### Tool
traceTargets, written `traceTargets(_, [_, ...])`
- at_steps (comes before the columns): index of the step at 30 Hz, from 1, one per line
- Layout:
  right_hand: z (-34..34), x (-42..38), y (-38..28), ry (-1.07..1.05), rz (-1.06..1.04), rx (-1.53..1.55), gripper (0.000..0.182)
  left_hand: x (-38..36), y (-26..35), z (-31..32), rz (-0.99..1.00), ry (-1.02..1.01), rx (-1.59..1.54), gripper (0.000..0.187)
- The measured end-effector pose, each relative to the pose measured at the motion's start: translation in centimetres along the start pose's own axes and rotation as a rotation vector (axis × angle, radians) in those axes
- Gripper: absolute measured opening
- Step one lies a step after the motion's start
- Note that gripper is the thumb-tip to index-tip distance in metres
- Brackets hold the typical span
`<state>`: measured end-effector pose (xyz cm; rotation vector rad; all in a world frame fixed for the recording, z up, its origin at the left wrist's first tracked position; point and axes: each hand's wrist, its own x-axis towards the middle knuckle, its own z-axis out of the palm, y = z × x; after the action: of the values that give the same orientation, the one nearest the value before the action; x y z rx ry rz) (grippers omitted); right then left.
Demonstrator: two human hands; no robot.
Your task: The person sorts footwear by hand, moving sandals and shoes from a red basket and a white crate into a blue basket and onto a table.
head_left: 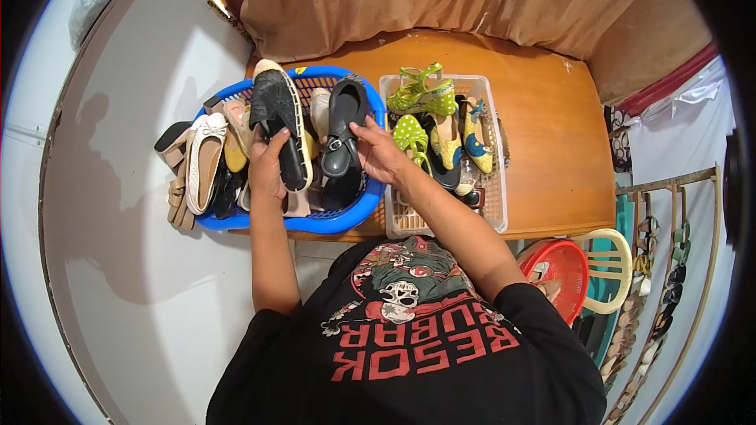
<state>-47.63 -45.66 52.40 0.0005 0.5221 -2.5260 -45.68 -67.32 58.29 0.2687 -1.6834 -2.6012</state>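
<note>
My left hand (268, 164) is closed on a black espadrille (277, 104) with a pale stitched rope edge, held toe up over the blue basket (340, 224). In my right hand (381, 152) is a black buckled shoe (344, 120), gripped by its side close to the espadrille. Beneath them the basket is heaped with shoes, among them a white flat with a bow (206, 153) at its left side. Parts of the pile are hidden by the two held shoes and my hands.
To the right, a clear plastic basket (498, 189) holds green polka-dot shoes (425, 94) and yellow-and-blue shoes (477, 145). Both baskets stand on a wooden table (555, 142). Near its front right corner are a red basket (579, 267) and a cream chair (622, 271). Shoe racks (669, 283) line the right.
</note>
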Motion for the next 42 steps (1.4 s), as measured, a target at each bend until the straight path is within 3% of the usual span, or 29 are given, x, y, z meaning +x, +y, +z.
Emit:
traceTargets(5, [-0.2, -4.1, -1.9, -0.095, -0.041, -0.276, 0.069, -2.0, -1.8, 3.4, -0.158, -0.169, -0.048, 0.042])
traceTargets(8, [-2.6, -8.0, -3.7, 0.093, -0.107, -0.359, 0.070, -3.7, -3.8, 7.1, -0.113, -0.266, -0.008, 0.065])
traceTargets(11, [-5.5, -11.9, -6.1, 0.355, -0.252, -0.356, 0.065, -3.1, -10.0, 7.5, -0.083, -0.380, 0.157, 0.086])
traceTargets(13, [-8.3, -13.9, -8.4, 0.406, -0.318, -0.374, 0.057, -4.4, -10.9, 10.9, -0.227, -0.449, 0.161, 0.090])
traceTargets(15, [-11.1, -15.4, -10.7, 0.529, -0.348, -0.612, 0.051, -4.2, -15.1, 12.1, -0.275, -0.450, 0.188, 0.088])
traceTargets(19, [-14.2, -17.5, -14.7, 0.679, -0.382, -0.843, 0.064, -3.7, -19.2, 16.9, -0.206, -0.550, 0.347, 0.091])
traceTargets(23, [-14.9, -18.0, -18.3, 0.619, -0.271, -0.918, 0.071, -2.0, -24.5, 19.8, -0.104, -0.503, 0.585, 0.093])
traceTargets(24, [-15.7, -17.9, -19.1, 0.721, -0.110, -1.122, 0.077, -1.2, -26.9, 20.0, -0.134, -0.544, 0.540, 0.089])
traceTargets(25, [-17.6, -17.8, -19.3, 0.687, -0.095, -1.131, 0.077, -1.7, -25.9, 20.8, -0.253, -0.586, 0.316, 0.093])
traceTargets(27, [-20.2, -17.3, -18.9, 0.610, -0.312, -1.653, 0.075, -2.1, -27.3, 21.5, 0.150, -0.456, 0.846, 0.097])
traceTargets(28, [-20.3, -17.1, -18.8, 0.696, -0.267, -1.767, 0.082, -2.8, -27.2, 21.5, 0.153, -0.457, 0.861, 0.098])
traceTargets(29, [-20.4, -17.0, -18.8, 0.676, -0.264, -1.769, 0.082, -3.2, -27.1, 21.5, 0.154, -0.439, 0.865, 0.098])
traceTargets(31, [-17.4, -17.0, -18.2, 0.853, -0.253, -1.673, 0.081, -4.2, -26.7, 21.3, 0.145, -0.480, 0.845, 0.094])
traceTargets(32, [-19.3, -16.6, -17.6, 0.900, -0.268, -1.885, 0.084, -4.6, -26.3, 21.0, 0.158, -0.481, 0.829, 0.089])
traceTargets(37, [-18.2, -15.8, -17.0, 0.919, -0.180, -1.830, 0.092, -6.7, -21.9, 18.4, 0.225, -0.433, 0.850, 0.077])
traceTargets(39, [-16.5, -15.5, -16.7, 1.126, -0.305, -1.762, 0.091, -8.2, -19.3, 17.4, 0.089, -0.362, 0.700, 0.070])
traceTargets(40, [-15.0, -15.5, -16.2, 1.102, -0.523, -1.755, 0.088, -8.7, -18.5, 16.8, 0.083, -0.304, 0.635, 0.062])
traceTargets(41, [-13.4, -15.4, -16.0, 1.086, -0.518, -1.756, 0.088, -9.0, -17.7, 16.0, 0.083, -0.289, 0.638, 0.062])
traceTargets(42, [-11.8, -15.3, -15.9, 0.970, -0.693, -1.791, 0.085, -9.3, -16.8, 15.2, 0.120, -0.259, 0.507, 0.060])
